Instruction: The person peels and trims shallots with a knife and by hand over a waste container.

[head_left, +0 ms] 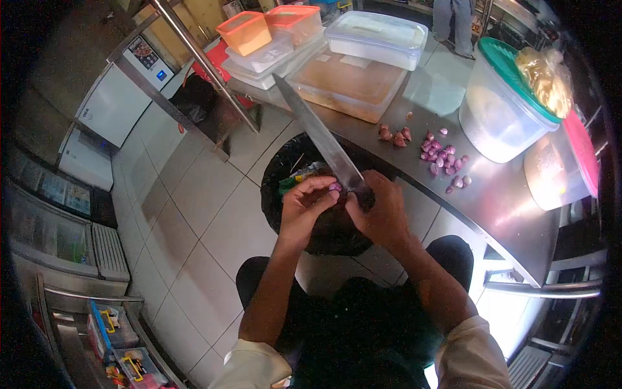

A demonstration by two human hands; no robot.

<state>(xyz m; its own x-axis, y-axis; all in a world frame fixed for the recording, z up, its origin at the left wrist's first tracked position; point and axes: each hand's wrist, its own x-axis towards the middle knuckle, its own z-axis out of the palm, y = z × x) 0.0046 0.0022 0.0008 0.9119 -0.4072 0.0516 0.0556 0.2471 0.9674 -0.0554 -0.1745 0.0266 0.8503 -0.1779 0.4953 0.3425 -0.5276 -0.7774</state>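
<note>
Between the thumb and fingers of my left hand (307, 209) is a small purple shallot (335, 187). My right hand (378, 211) is closed around the lower end of a large knife (322, 134), whose blade points up and to the left. The blade's lower part is beside the shallot; whether they touch is unclear. Both hands are over a bin with a black liner (275, 165) that holds scraps. On the metal table (421, 170) lie several peeled purple shallots (440, 155) and, to their left, a few brownish unpeeled ones (393, 136).
Lidded plastic boxes (350, 81) stand along the table's back. A green-lidded tub (502, 110) and a pink-lidded container (557, 170) are at the right. The table edge runs just beyond my right hand. Another person's legs (453, 26) show at the top.
</note>
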